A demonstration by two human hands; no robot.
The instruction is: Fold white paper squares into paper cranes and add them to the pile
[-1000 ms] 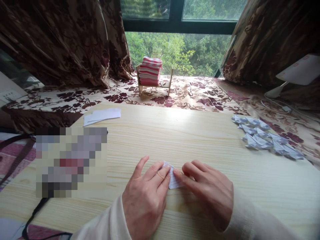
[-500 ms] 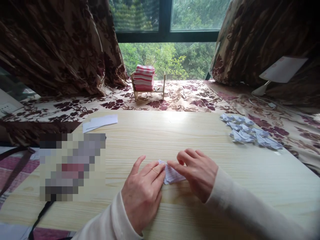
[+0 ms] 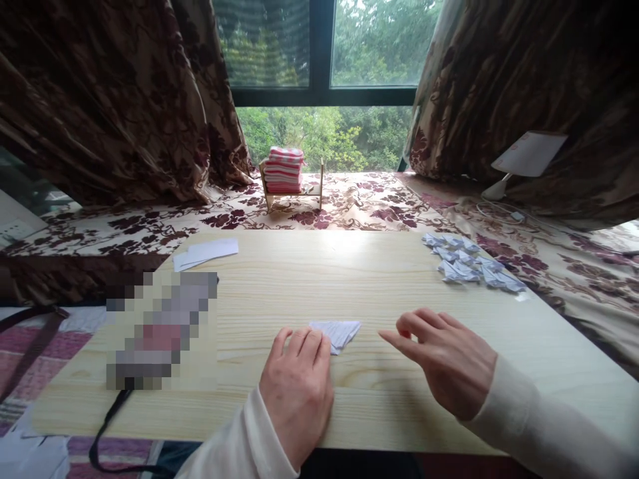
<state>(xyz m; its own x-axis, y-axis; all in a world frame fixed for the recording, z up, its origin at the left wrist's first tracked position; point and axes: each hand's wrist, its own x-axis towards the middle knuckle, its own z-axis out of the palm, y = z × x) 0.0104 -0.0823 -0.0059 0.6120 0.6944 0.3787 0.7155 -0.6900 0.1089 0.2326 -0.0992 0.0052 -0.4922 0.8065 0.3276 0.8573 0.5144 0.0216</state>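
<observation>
A small folded piece of white lined paper [image 3: 341, 335] lies on the wooden table in front of me, narrowing towards its lower edge. My left hand [image 3: 299, 379] rests on its left side, fingers bent and together, holding it against the tabletop; the fingers hide that end. To the right of the paper, apart from it, my right hand [image 3: 442, 352] hovers over the table. Its index finger points left and the other fingers are loosely curled, with nothing visible in them.
Several folded paper pieces [image 3: 459, 259] sit at the table's right far edge. Flat white paper strips [image 3: 212, 251] lie at the far left. A pixelated object [image 3: 162, 332] with a black strap is on the left. Beyond stand a small rack of folded cloths [image 3: 283, 171] and a lamp [image 3: 529, 154].
My right hand has lifted off the paper and moved right. My left hand stays on the paper, its fingers more bent. The whole view has shifted slightly.
</observation>
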